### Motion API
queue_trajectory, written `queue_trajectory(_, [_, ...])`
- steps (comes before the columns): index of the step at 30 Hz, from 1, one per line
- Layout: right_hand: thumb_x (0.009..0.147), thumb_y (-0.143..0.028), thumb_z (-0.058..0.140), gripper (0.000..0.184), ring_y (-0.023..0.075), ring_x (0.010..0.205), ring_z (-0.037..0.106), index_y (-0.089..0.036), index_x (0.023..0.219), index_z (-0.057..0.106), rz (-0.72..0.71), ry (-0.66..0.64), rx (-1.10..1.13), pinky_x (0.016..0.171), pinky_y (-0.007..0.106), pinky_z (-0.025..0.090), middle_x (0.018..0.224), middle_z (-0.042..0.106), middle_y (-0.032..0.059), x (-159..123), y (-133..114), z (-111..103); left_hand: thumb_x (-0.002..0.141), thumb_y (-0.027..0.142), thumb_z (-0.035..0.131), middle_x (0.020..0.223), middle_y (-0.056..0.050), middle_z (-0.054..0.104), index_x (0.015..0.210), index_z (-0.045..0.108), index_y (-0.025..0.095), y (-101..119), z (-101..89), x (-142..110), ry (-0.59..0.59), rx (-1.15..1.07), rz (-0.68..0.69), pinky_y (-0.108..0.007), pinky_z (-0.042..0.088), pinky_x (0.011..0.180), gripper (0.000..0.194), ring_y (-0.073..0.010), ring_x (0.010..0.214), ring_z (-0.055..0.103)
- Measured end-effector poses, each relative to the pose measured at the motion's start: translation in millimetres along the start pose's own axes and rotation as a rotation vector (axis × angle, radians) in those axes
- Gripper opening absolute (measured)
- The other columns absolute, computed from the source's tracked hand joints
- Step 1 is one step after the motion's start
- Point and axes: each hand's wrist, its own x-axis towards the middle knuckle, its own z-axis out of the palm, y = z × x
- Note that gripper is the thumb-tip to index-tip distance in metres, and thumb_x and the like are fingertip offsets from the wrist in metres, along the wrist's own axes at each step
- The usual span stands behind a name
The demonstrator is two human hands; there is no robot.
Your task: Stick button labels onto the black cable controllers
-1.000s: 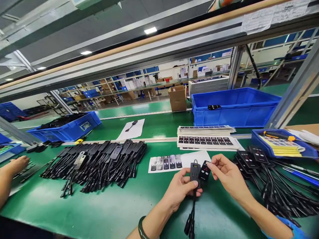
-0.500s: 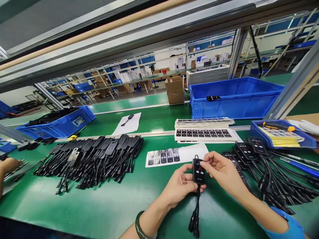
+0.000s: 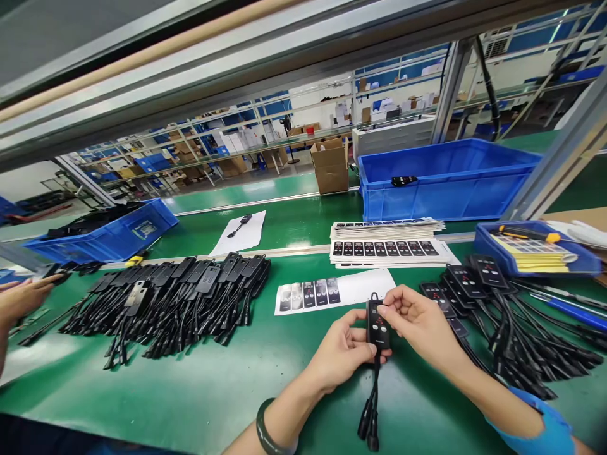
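Above the green bench, my left hand (image 3: 342, 355) is closed around a small black controller (image 3: 378, 333), holding it upright by its side and lower end. Its face carries a black label with red marks and two pale buttons. A loop tops it, and two short cables with plugs (image 3: 370, 420) hang below. My right hand (image 3: 420, 321) is pinched at the controller's upper right edge, thumb on the label's corner; its other fingertips are partly hidden. Just behind lies a white backing sheet (image 3: 363, 287) with several label stickers (image 3: 309, 294) on its left part.
Labelled controllers (image 3: 467, 281) are piled at right, beside a small blue tray (image 3: 585, 262) with a yellow-handled tool. Bare-faced ones (image 3: 190, 278) form a heap at left. Label sheets (image 3: 384, 249) are stacked below a large blue bin (image 3: 446, 189). Another person's hand (image 3: 26, 300) is at far left.
My hands keep nearly the same hold on the controller. At far left, the other person's hand has moved up and further into view, now at a dark item. The view has shifted slightly.
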Motion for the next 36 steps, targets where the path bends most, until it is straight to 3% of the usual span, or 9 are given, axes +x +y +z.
queue_trajectory(24, [0.074,-0.038,0.065,0.025,0.0107,0.054,0.047,-0.015,0.076,0.054,0.045,0.016,-0.006,0.046,0.021,0.038,0.061,0.051,0.0003,-0.7,0.4,0.3,0.064,0.034,0.077,0.083,-0.012,0.064,0.107,0.046,0.015,-1.8,0.0,1.6,-0.009,0.042,0.029,-0.017,0.05,0.068,0.057,-0.0178,0.075,0.064])
queue_trajectory(36, [0.073,-0.041,0.066,0.029,0.0095,0.052,0.046,-0.015,0.076,0.054,0.041,0.037,0.01,0.042,0.02,0.035,0.062,0.053,0.0008,-0.4,5.7,0.7,0.062,0.038,0.079,0.085,-0.014,0.063,0.105,0.047,0.014,-3.2,0.7,2.7,0.002,0.037,0.02,-0.019,0.051,0.069,0.059,-0.0216,0.08,0.065])
